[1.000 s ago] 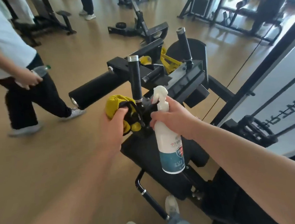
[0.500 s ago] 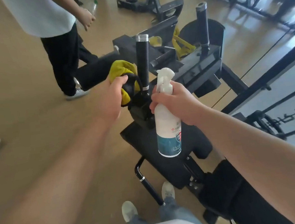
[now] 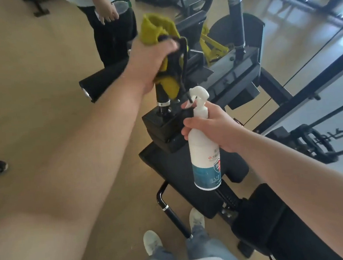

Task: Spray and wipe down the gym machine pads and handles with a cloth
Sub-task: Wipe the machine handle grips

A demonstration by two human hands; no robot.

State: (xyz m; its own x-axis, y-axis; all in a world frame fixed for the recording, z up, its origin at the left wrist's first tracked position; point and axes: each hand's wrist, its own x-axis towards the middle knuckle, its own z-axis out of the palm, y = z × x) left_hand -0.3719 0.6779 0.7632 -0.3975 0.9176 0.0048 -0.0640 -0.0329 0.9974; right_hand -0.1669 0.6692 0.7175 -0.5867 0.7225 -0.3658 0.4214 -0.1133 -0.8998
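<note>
Left hand grips the yellow cloth, fingers curled round it, and the cloth is wrapped over the upper part of the near upright handle of the gym machine. Only the lower end of this handle shows, above its black mounting block. Right hand holds the spray bottle upright by the neck, fingers closed round it, one finger at the trigger below the white nozzle. The bottle hangs just beside the mounting block, over the black seat pad. A second upright handle stands uncovered at the far side of the machine. A black roller pad projects to the left behind the left forearm. A bystander stands on the floor beyond the roller pad.
</note>
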